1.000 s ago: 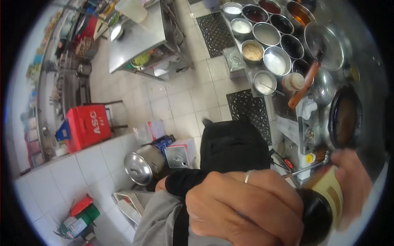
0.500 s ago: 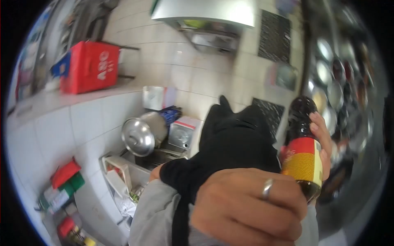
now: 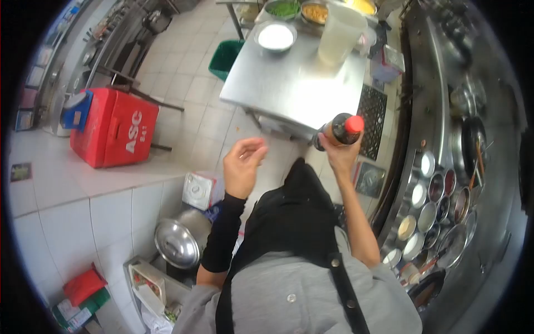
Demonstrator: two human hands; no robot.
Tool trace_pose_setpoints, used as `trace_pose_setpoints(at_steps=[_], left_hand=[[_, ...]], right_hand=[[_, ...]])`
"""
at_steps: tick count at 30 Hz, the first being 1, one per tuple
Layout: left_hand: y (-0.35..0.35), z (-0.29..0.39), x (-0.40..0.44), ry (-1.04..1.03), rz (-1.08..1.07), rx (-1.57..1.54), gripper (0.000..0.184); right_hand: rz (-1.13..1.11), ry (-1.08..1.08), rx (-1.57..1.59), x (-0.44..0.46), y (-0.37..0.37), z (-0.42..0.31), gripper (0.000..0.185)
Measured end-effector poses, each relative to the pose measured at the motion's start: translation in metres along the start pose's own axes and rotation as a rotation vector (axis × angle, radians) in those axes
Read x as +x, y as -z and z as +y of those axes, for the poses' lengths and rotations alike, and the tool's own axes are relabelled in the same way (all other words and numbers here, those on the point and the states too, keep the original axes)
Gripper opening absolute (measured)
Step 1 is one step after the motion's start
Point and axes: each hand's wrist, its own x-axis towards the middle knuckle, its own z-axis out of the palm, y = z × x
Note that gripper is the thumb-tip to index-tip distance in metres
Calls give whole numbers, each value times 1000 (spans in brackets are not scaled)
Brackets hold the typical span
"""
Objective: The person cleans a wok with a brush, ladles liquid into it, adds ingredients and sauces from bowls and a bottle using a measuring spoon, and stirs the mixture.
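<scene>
My right hand [image 3: 344, 153] is wrapped around a dark sauce bottle [image 3: 335, 131] with a red cap [image 3: 354, 124] that points up towards me. It holds the bottle above the floor, near the front corner of the steel table [image 3: 272, 89]. To the left, apart from the bottle, my left hand [image 3: 241, 170] hangs in the air with fingers loosely curled. Nothing shows in it. A black sleeve covers that forearm. Part of the bottle's label is hidden behind my right fingers.
A white bowl [image 3: 275, 37] and a tall plastic jug [image 3: 338, 39] stand on the table. On the right, several sauce bowls [image 3: 427, 217] line a steel counter. A red cooler box [image 3: 111, 128] sits on a tiled ledge at left, with a lidded pot [image 3: 177, 243] below it.
The bottle has moved away from my face, down and forward, its red cap now showing. My left hand has drawn away from the bottle to the left. My view has shifted, showing the table.
</scene>
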Motion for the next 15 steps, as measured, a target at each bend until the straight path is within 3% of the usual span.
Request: trace_pose_setpoints(at_steps=[3,5,9,10,15], left_hand=[[44,-50,79,93,167,52,23],[79,-84,140,114,219,-2,24],[136,-136,301,65,226,40,20],[148,-145,347,68,236,118,21],[166,-185,577,102,254,487,28]], right_hand=[[91,-39,25,47,-56,24,77],[124,-208,142,68,-85,22,78],[188,-84,-21,98,-129,22,82],[157,-209,61,101,-138,22,85],[168,-15,-273,101,-147,-30,100]])
